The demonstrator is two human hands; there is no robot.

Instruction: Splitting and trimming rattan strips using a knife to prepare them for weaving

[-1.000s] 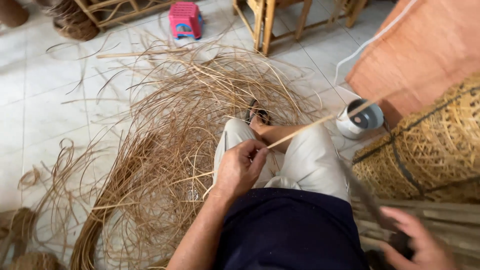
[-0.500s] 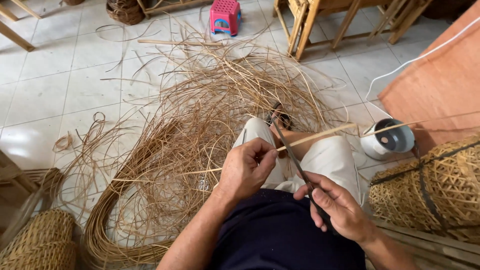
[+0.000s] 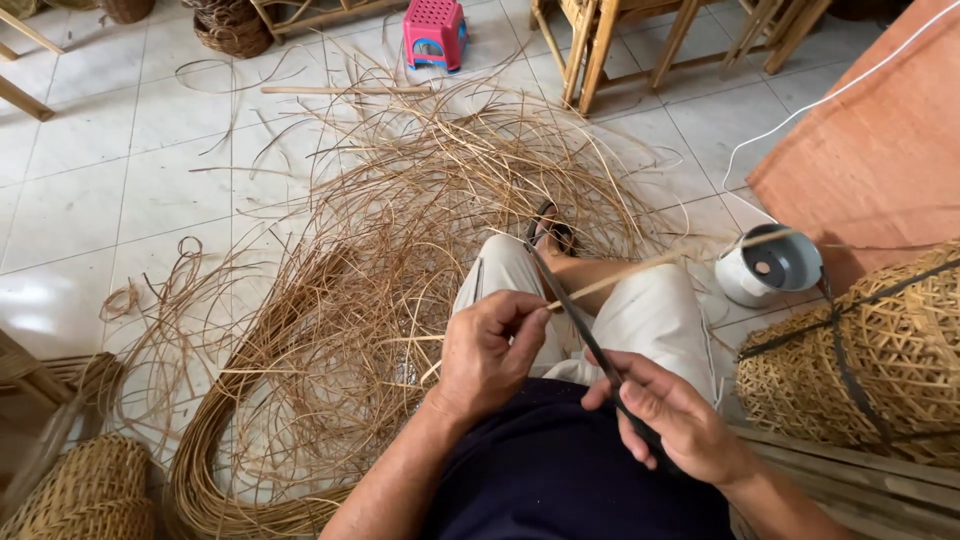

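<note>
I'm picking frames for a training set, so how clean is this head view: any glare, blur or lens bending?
Head view: soft, even daylight; a pale glare patch on the floor tiles at the left; weak shadows only. The left hand, right hand and knife look sharp, as does the cane strip. The wide lens bends tile lines near the edges.

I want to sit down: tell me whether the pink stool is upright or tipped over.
Upright. The pink stool stands on its legs on the tiled floor, perforated seat facing up, beyond the rattan strands.
</note>
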